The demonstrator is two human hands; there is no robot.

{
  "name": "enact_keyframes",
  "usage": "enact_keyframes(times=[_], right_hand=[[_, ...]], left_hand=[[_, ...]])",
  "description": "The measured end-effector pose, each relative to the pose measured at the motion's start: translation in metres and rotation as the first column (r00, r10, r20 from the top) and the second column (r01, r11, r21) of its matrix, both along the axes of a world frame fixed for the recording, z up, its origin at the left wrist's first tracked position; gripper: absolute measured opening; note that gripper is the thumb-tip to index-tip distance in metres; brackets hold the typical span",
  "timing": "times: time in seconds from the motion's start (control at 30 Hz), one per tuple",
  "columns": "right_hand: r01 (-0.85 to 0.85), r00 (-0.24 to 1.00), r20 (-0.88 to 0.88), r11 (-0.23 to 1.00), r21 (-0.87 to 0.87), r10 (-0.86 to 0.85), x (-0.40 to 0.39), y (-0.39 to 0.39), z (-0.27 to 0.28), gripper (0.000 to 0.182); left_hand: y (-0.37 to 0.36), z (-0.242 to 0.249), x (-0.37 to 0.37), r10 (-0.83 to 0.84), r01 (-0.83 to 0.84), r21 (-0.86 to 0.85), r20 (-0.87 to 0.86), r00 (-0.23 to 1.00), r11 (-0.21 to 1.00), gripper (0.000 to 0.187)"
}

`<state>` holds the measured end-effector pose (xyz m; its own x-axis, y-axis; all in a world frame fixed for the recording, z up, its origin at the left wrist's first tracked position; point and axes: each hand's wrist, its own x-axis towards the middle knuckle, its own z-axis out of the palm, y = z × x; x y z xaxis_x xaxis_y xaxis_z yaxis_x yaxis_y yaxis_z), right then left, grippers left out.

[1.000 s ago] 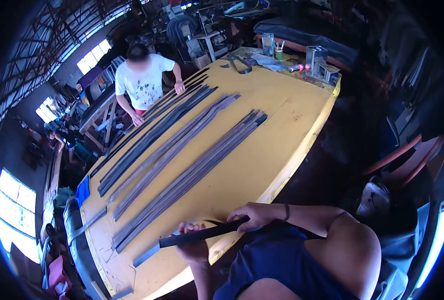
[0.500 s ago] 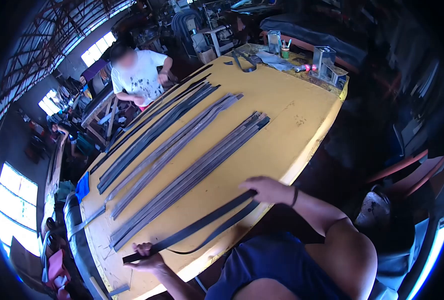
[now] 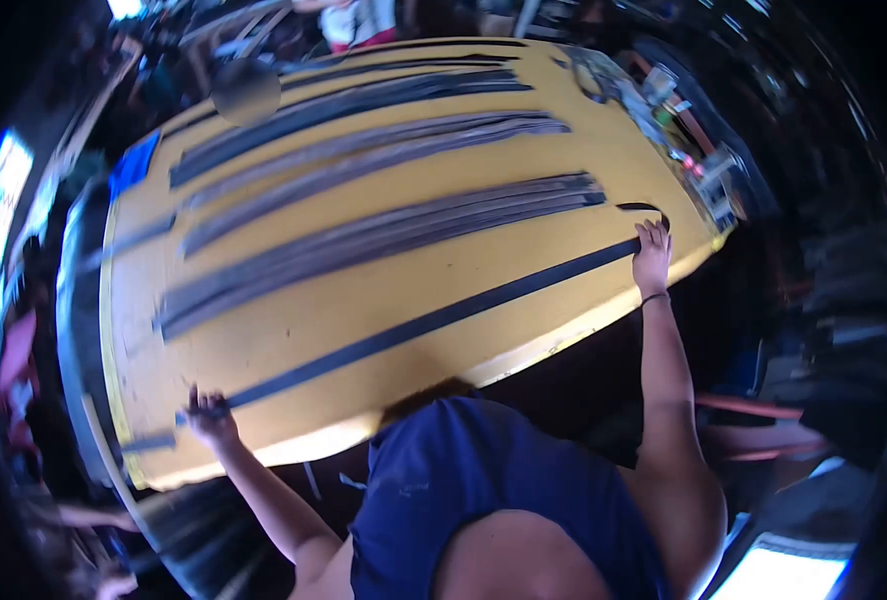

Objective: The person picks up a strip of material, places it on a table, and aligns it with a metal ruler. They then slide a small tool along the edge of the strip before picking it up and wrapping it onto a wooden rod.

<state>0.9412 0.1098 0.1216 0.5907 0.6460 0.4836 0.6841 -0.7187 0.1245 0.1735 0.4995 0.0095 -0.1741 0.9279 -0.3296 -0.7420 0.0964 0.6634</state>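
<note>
A long dark strip, like leather or webbing, stretches straight across the near side of the yellow table. At its left end, my left hand grips it, thumb and fingers around it and slightly blurred. My right hand pinches the strip near the table's right part, arm extended. Past those fingers, a short dark tail of it curls on the tabletop. Beyond the strip lies a bundle of brownish-grey strips, running roughly the same way.
More grey strips and dark strips lie farther back. A blue piece rests at the left edge. Tins and tools crowd the right end. A person in a white shirt stands across the table.
My right hand has moved away to the right, drawing the strip from a slack double length into one straight line. My left hand still holds its left end. The view has turned.
</note>
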Motion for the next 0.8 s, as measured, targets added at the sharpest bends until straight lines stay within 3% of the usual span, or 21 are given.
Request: enact_keyframes(times=[0.07, 0.13, 0.17, 0.2, 0.23, 0.33, 0.4, 0.43, 0.47, 0.5, 0.57, 0.6, 0.63, 0.67, 0.7, 0.73, 0.8], right_hand=[[0.037, 0.997, -0.059, 0.992, -0.121, -0.045, 0.008, 0.012, -0.051, 0.055], [0.240, 0.925, -0.197, 0.902, -0.360, -0.325, 0.002, 0.021, -0.099, 0.070], [0.293, 0.868, -0.263, 0.863, -0.410, -0.420, -0.011, 0.025, -0.108, 0.075], [0.316, 0.829, -0.328, 0.864, -0.392, -0.452, -0.020, 0.027, -0.115, 0.078], [0.371, 0.800, -0.351, 0.861, -0.348, -0.487, -0.023, 0.027, -0.128, 0.080], [0.416, 0.763, -0.418, 0.870, -0.266, -0.492, -0.031, 0.023, -0.144, 0.066], [0.307, 0.754, -0.597, 0.950, -0.048, -0.274, 0.070, -0.032, -0.269, 0.055], [0.227, 0.785, -0.575, 0.971, -0.080, -0.230, 0.043, -0.025, -0.228, 0.050], [0.326, 0.714, -0.610, 0.934, -0.145, -0.343, 0.022, -0.013, -0.201, 0.049], [0.349, 0.709, -0.611, 0.928, -0.130, -0.352, 0.010, -0.009, -0.188, 0.048], [0.419, 0.701, -0.586, 0.900, -0.121, -0.406, 0.003, 0.000, -0.168, 0.048], [0.466, 0.691, -0.563, 0.875, -0.132, -0.453, 0.002, 0.004, -0.162, 0.050], [0.510, 0.678, -0.542, 0.848, -0.141, -0.497, 0.001, 0.010, -0.156, 0.051], [0.471, 0.748, -0.489, 0.878, -0.087, -0.450, 0.003, 0.013, -0.155, 0.052], [0.428, 0.807, -0.436, 0.903, -0.032, -0.398, 0.005, 0.018, -0.157, 0.054], [0.384, 0.857, -0.380, 0.923, 0.024, -0.346, 0.008, 0.025, -0.159, 0.055], [0.211, 0.923, -0.356, 0.966, 0.151, -0.146, 0.014, 0.043, -0.163, 0.053]], left_hand=[[0.008, -0.029, -0.011, 0.043, -0.041, -0.065, 0.042, 0.998, 0.997, 0.058], [0.013, -0.066, -0.034, -0.085, 0.085, -0.003, 0.005, 0.996, 0.996, 0.055], [0.011, -0.066, -0.038, -0.077, 0.075, -0.085, -0.014, 0.997, 0.993, 0.054], [0.011, -0.063, -0.038, -0.072, 0.066, -0.165, -0.032, 0.997, 0.984, 0.052], [0.014, -0.066, -0.048, -0.036, 0.058, -0.214, 0.107, 0.994, 0.975, 0.049], [0.014, -0.072, -0.073, -0.162, 0.160, -0.107, -0.011, 0.987, 0.981, 0.047], [0.020, -0.072, -0.089, -0.129, 0.121, -0.107, -0.071, 0.989, 0.987, 0.045], [0.023, -0.072, -0.094, -0.085, 0.071, -0.126, -0.107, 0.991, 0.989, 0.044], [0.028, -0.070, -0.098, -0.041, 0.021, -0.140, -0.142, 0.989, 0.990, 0.044], [0.031, -0.074, -0.110, -0.072, 0.061, -0.095, -0.117, 0.990, 0.994, 0.044], [0.027, -0.051, -0.098, 0.092, -0.130, -0.071, -0.395, 0.914, 0.989, 0.058], [0.020, -0.043, -0.093, 0.167, -0.224, -0.046, -0.525, 0.835, 0.974, 0.066], [0.012, -0.039, -0.084, 0.170, -0.284, -0.006, -0.789, 0.591, 0.959, 0.069], [0.005, -0.037, -0.078, 0.148, -0.324, 0.056, -0.952, 0.268, 0.944, 0.072], [0.001, -0.034, -0.072, 0.110, -0.333, 0.135, -0.990, -0.093, 0.933, 0.075], [-0.006, -0.045, -0.067, 0.188, -0.150, 0.254, -0.916, -0.353, 0.956, 0.078], [-0.031, -0.059, -0.013, 0.186, 0.116, 0.148, -0.863, -0.470, 0.982, 0.076]])
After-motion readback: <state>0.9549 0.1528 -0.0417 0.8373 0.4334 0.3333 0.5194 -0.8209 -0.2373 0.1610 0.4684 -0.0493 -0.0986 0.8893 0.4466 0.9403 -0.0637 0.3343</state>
